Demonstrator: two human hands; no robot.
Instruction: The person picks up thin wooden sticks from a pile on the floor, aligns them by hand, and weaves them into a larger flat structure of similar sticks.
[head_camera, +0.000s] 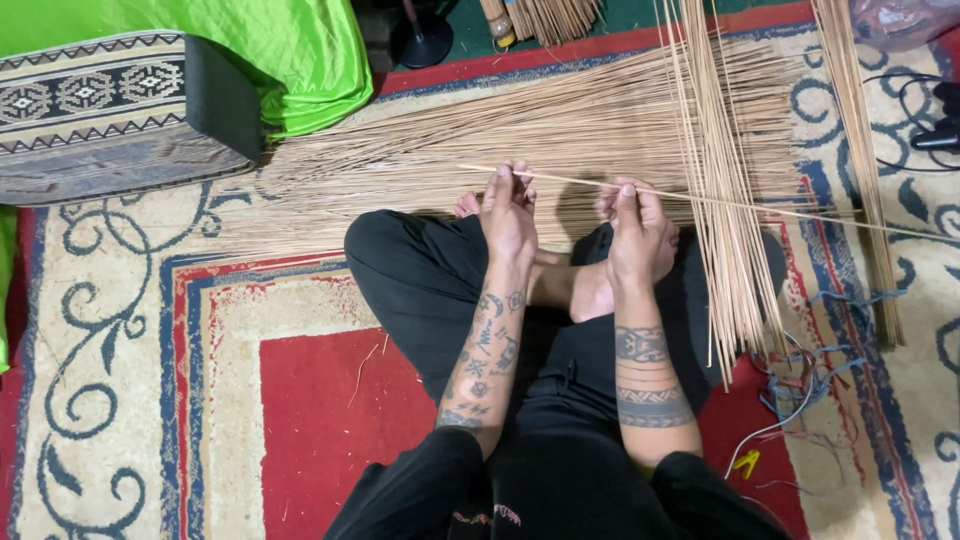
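The upright stick bundle (715, 150) runs off the top edge; fingertip grip possibly hidden.

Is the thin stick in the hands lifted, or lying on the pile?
Lifted. Left hand and right hand pinch the thin stick above the pile of sticks.

Both forearms reach straight out from the body, roughly parallel, inked with tattoos from elbow to wrist, black sleeves pushed up near the elbows. The left hand (508, 212) is seen from the back, fingers curled in and pinched shut at the tips. The right hand (637, 225) sits just beside it at about the same height, also back-up, thumb and fingers pressed together in a tight pinch. Legs are crossed in black trousers, bare feet tucked just under and beyond the hands.
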